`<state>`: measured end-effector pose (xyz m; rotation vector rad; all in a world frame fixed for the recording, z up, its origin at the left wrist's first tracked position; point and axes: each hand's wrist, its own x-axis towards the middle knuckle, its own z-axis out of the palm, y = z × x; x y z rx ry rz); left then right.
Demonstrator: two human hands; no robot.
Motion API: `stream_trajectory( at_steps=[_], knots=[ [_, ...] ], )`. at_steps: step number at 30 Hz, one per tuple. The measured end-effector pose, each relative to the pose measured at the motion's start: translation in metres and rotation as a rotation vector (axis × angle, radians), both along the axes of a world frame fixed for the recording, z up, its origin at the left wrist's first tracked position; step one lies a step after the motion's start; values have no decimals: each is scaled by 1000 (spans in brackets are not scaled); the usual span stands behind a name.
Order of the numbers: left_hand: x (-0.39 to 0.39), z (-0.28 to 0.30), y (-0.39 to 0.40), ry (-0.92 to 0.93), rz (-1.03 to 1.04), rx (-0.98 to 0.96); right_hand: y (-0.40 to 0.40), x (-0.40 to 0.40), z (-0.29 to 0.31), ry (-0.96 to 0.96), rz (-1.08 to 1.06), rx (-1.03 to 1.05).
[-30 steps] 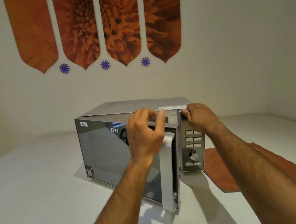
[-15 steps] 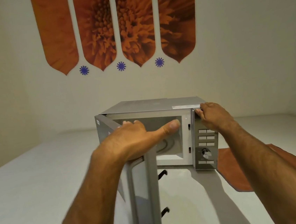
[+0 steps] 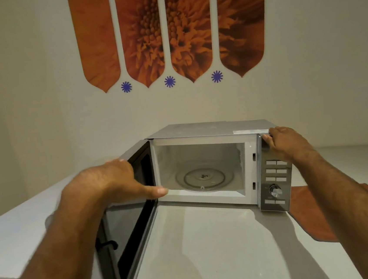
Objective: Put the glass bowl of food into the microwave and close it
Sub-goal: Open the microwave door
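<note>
A silver microwave (image 3: 200,130) stands on a white counter (image 3: 212,250) with its door (image 3: 130,224) swung wide open to the left. Its white cavity holds only a glass turntable (image 3: 205,179). My left hand (image 3: 110,183) lies over the door's top edge and grips it, thumb pointing right. My right hand (image 3: 285,142) clasps the microwave's top right front corner, just above the control panel (image 3: 275,184). No glass bowl of food is in view.
An orange cloth (image 3: 308,212) lies flat on the counter to the right of the microwave, partly under my right forearm. A white wall with orange flower panels (image 3: 167,32) rises close behind. The counter's front edge runs along the lower left.
The door has swung from nearly shut to wide open, pulled leftward by my left hand. The cavity and turntable have come into view. My right hand has stayed on the corner.
</note>
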<state>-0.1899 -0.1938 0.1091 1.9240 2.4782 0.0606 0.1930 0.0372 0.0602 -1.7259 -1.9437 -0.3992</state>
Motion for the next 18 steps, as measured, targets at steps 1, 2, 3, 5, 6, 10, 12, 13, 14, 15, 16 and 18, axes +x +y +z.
stream_trajectory(
  at_steps=[1, 2, 3, 5, 6, 10, 12, 13, 14, 15, 16, 18],
  knots=[
    [-4, -3, 1, 29, 12, 19, 0, 0, 0, -1, 1, -2],
    [-8, -6, 2, 62, 20, 35, 0, 0, 1, -2, 3, -3],
    [-12, -8, 2, 89, 25, 49, 1, 0, 1, -5, 2, -5],
    [-21, -10, 5, 101, 29, 68, 1, -1, 0, -10, -4, -3],
    [-25, -10, 6, 96, 24, 73, 0, -1, 0, -12, -6, -1],
    [-35, -11, 9, 109, 11, 83, -2, -3, 0, -12, -10, -11],
    [-38, -12, 11, 114, 7, 94, -3, -3, 1, -15, -9, -16],
    [-40, -12, 11, 112, 5, 99, -3, -3, 1, -16, -6, -17],
    [-42, -12, 12, 107, 5, 103, -3, -3, 1, -16, -3, -19],
    [-44, -12, 13, 102, 3, 105, -4, -3, 2, -15, 1, -21],
    [-46, -12, 13, 95, 1, 108, -4, -3, 2, -16, 3, -24],
    [-49, -13, 15, 81, -13, 127, -4, -3, 3, -21, 5, -27]
  ],
)
